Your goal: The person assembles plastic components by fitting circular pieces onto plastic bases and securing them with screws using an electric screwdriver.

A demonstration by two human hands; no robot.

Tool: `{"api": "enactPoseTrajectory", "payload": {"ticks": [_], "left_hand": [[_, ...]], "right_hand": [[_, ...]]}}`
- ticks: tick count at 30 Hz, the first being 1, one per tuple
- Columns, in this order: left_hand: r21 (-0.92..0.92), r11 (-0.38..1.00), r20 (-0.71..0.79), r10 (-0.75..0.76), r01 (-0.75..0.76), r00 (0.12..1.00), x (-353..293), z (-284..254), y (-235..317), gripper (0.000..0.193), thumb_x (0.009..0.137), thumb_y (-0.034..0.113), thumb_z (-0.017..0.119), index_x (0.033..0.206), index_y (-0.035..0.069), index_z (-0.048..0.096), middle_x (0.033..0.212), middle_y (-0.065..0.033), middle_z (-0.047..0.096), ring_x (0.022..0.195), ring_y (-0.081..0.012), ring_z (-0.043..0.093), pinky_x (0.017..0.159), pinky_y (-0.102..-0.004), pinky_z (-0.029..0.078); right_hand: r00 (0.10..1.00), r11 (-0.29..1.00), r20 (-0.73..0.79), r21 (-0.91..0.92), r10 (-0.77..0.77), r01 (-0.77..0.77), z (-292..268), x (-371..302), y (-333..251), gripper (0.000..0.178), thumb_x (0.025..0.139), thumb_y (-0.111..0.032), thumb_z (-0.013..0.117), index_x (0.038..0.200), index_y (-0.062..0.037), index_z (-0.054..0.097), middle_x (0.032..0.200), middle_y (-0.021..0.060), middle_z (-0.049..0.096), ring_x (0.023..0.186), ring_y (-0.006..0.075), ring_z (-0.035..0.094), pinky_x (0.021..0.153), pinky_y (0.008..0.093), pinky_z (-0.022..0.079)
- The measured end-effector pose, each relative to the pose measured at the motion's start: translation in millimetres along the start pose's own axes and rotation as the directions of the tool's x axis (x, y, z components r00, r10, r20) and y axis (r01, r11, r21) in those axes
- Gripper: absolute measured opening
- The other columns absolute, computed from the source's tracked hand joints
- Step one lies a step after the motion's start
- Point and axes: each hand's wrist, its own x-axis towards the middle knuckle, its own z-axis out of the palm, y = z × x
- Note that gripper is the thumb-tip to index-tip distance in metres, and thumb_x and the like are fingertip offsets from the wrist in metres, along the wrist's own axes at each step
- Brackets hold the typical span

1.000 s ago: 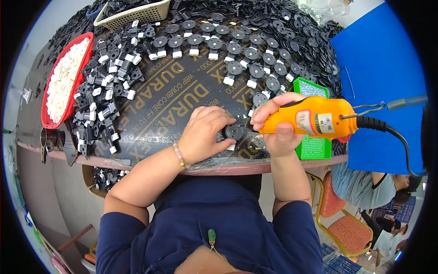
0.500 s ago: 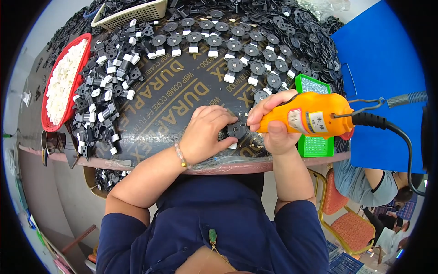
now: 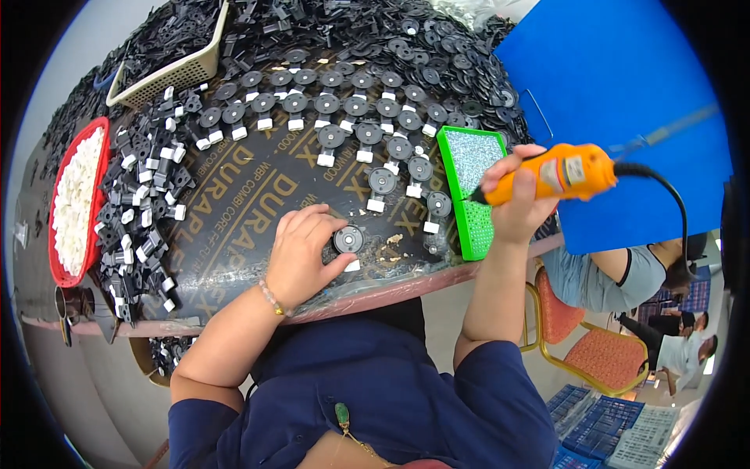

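My left hand [image 3: 303, 248] rests on the dark table with its thumb and fingers closed round the edge of a black round wheel part [image 3: 349, 239]. A white tab shows at the near side of that part, and a small metallic spot marks its middle. My right hand [image 3: 517, 202] grips an orange electric screwdriver [image 3: 582, 170], tilted with its dark tip pointing left. The tip is over the green tray [image 3: 478, 248], which holds many small silvery screws [image 3: 473, 156]. Whether a screw sits on the tip is too small to tell.
Several rows of similar wheel parts [image 3: 331, 136] arc across the table. Black pieces with white tabs [image 3: 144, 195] heap at the left beside a red basket [image 3: 101, 219] of white pieces. A beige basket [image 3: 168, 76] stands behind. A blue panel [image 3: 609, 102] and a black cord [image 3: 678, 203] are at right.
The screwdriver in my right hand has left the wheel part and moved over to the green tray. My left hand still holds the part. The whole view has shifted.
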Motion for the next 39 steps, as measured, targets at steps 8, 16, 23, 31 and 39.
{"api": "enactPoseTrajectory", "payload": {"ticks": [8,16,23,31,39], "left_hand": [[0.051,0.999,0.002,0.003,-0.003,1.0,5,3,2,0.048,0.074,0.026,0.085,0.114,0.008,0.067,0.117,-0.0084,0.066,0.129,-0.0334,0.053,0.109,-0.0495,0.037],[0.05,0.999,0.001,-0.006,0.006,1.0,6,3,1,0.051,0.072,0.028,0.086,0.116,0.01,0.067,0.118,-0.0069,0.066,0.13,-0.0331,0.052,0.11,-0.0506,0.036],[0.06,0.998,-0.017,0.001,0.0,1.0,4,2,0,0.056,0.071,0.031,0.087,0.118,0.01,0.067,0.119,-0.0068,0.065,0.131,-0.033,0.051,0.11,-0.0514,0.035],[0.042,0.997,-0.082,0.071,-0.068,0.994,5,-1,-3,0.054,0.071,0.033,0.087,0.116,0.01,0.068,0.116,-0.0058,0.065,0.129,-0.0326,0.052,0.109,-0.0501,0.036],[0.054,0.998,-0.057,-0.026,0.029,0.998,2,2,-7,0.063,0.065,0.043,0.09,0.114,0.01,0.069,0.113,-0.005,0.066,0.128,-0.0297,0.054,0.113,-0.0493,0.032]], "right_hand": [[0.98,0.991,-0.199,-0.127,0.024,-0.05,-56,1,47,0.029,0.101,-0.022,0.065,0.114,0.0003,0.051,0.074,0.0093,0.064,0.059,0.0152,0.059,0.057,0.0282,0.05],[0.981,0.995,-0.19,-0.084,0.026,-0.043,-55,-1,47,0.031,0.102,-0.024,0.064,0.114,0.0014,0.051,0.075,0.0097,0.064,0.058,0.016,0.058,0.057,0.0291,0.051],[0.983,0.994,-0.167,-0.084,-0.082,0.068,-43,-2,13,0.044,0.1,-0.038,0.065,0.119,-0.0012,0.051,0.076,0.0106,0.065,0.058,0.0175,0.059,0.057,0.0311,0.051],[0.975,0.916,0.218,0.397,-0.036,-0.055,62,-38,-27,0.062,0.094,-0.059,0.066,0.122,-0.0072,0.048,0.08,0.0124,0.067,0.061,0.0199,0.063,0.06,0.0349,0.054],[0.92,0.893,0.382,0.377,0.091,-0.245,113,-49,-1,0.062,0.093,-0.056,0.069,0.12,-0.0053,0.045,0.079,0.0126,0.066,0.062,0.0185,0.063,0.065,0.0349,0.056]]}}
